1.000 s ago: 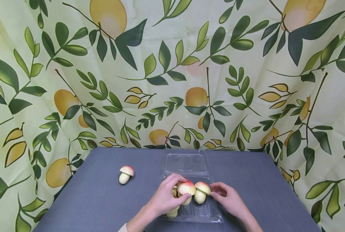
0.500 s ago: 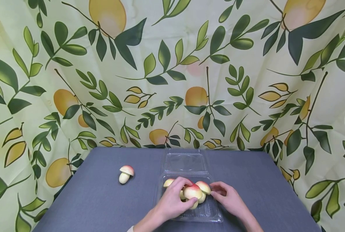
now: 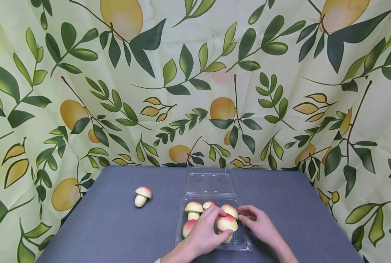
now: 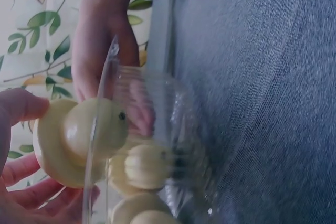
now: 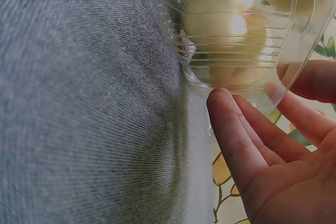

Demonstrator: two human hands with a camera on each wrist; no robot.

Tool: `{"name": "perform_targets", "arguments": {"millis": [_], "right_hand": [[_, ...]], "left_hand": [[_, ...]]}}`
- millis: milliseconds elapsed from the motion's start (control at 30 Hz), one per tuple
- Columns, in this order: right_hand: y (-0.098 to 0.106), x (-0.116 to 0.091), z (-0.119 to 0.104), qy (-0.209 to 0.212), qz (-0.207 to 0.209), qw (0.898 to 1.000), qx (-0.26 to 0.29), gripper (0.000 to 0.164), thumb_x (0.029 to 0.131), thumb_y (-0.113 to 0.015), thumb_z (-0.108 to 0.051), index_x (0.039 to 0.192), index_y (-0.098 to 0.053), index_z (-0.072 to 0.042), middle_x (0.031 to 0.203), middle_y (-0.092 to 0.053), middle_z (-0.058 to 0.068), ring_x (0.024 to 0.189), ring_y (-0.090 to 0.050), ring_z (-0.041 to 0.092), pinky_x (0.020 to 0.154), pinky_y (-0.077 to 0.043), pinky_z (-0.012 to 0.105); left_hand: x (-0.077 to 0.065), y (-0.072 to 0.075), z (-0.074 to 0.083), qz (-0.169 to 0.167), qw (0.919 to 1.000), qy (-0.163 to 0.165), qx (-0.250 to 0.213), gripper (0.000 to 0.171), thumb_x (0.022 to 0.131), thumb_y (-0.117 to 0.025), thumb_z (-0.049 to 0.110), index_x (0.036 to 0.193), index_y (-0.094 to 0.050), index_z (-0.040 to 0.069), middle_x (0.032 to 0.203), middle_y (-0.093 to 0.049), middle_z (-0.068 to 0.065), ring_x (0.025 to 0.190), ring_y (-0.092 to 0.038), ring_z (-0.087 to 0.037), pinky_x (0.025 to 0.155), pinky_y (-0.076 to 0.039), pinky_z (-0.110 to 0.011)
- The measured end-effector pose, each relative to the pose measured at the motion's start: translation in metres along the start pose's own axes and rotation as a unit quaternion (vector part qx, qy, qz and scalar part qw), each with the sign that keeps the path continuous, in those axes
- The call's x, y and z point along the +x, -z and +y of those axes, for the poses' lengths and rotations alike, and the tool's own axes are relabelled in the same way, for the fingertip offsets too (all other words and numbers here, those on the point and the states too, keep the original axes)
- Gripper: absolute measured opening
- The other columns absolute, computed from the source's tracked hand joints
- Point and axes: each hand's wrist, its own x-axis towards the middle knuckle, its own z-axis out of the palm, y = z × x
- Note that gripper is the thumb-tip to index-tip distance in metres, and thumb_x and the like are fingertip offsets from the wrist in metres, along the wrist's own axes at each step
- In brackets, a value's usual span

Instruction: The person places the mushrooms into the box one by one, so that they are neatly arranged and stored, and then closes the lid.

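Note:
My left hand (image 3: 206, 233) grips a toy-like mushroom (image 3: 227, 222) with a red-tinted cream cap, thumb and fingers around the cap. It is over the front right of a clear plastic clamshell container (image 3: 245, 246). In the left wrist view the held mushroom (image 4: 84, 135) shows its pale rounded stem, partly behind the transparent wall. Several similar mushrooms lie inside, among them one at the back left (image 3: 193, 207) and one at the back right (image 3: 230, 210). Fairly straight fingers of my right hand (image 3: 259, 223) touch the container's right side; the right wrist view shows fingertips (image 5: 220, 95) against its wall.
A single mushroom (image 3: 143, 197) lies on the grey-blue table (image 3: 110, 226) left of the container. The container's lid (image 3: 210, 182) is folded back toward the patterned cloth backdrop (image 3: 195, 109) behind the table.
My left hand has carried the mushroom rightward and toward the front across the container, uncovering the mushrooms at its left. My right hand has stayed at the container's right side.

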Motion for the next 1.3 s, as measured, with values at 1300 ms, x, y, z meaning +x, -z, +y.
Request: {"name": "perform_targets", "arguments": {"millis": [1300], "right_hand": [[0.001, -0.001, 0.002, 0.009, -0.007, 1.0, 0.013, 0.032, 0.093, -0.074, -0.012, 0.121, -0.066, 0.002, 0.114, -0.07, 0.015, 0.095, -0.069, 0.021, 0.076, -0.056, 0.025]], "left_hand": [[-0.004, -0.018, 0.008, -0.095, 0.9892, 0.045, 0.102, 0.037, 0.087, -0.079, 0.035, 0.116, -0.065, 0.016, 0.11, -0.06, 0.008, 0.106, -0.058, -0.009, 0.088, -0.049, -0.024]]}}
